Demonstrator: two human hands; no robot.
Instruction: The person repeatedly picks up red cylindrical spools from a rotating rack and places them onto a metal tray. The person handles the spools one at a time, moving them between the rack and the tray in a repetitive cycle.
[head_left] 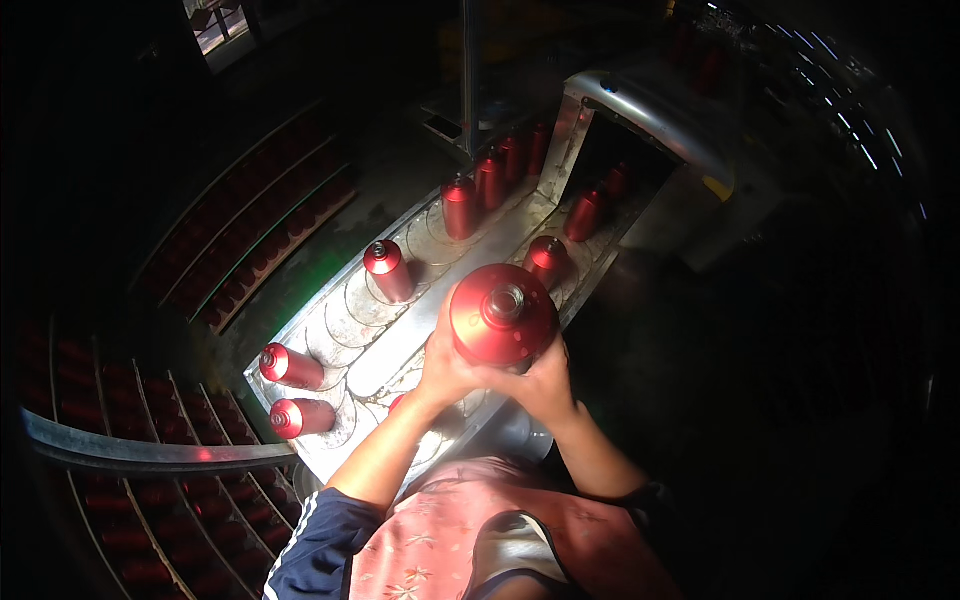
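A glossy red bottle (503,330) with a clear-looking open neck stands upright between my hands, raised close in front of me. My left hand (445,362) wraps its left side and my right hand (545,384) its right; the fingers are partly hidden behind it. Beneath it runs a metal conveyor (384,362) with ring-shaped places. Similar red bottles stand along it: one (547,260) just beyond the held bottle, another (388,270) to the left, and two (292,367) at the near left end. A bit of red shows beside my left wrist, mostly covered.
At the far right, the conveyor passes into a metal hood (640,110) with a dark opening. More red bottles (459,208) line its far side. Racks (250,235) of red bottles stand at left. A curved metal rail (170,455) reaches the conveyor's near left corner. A post (470,80) rises behind.
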